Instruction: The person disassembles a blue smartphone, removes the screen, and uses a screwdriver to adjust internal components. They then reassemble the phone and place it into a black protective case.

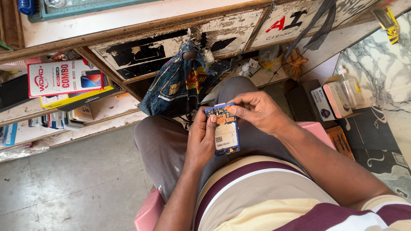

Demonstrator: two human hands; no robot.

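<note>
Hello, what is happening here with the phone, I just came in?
A seated person holds an opened phone over the lap, its back cover off and the circuit board showing. The left hand grips its side, while the right hand fingers press on the top part. A blue bag hangs from the worn wooden counter ahead.

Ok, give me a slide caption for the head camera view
Seated person's left hand holds an opened blue phone over the lap while the right hand touches its top.

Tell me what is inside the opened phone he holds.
Inside the phone: a pale battery and circuit board parts above it. The right hand covers the top corner.
</note>
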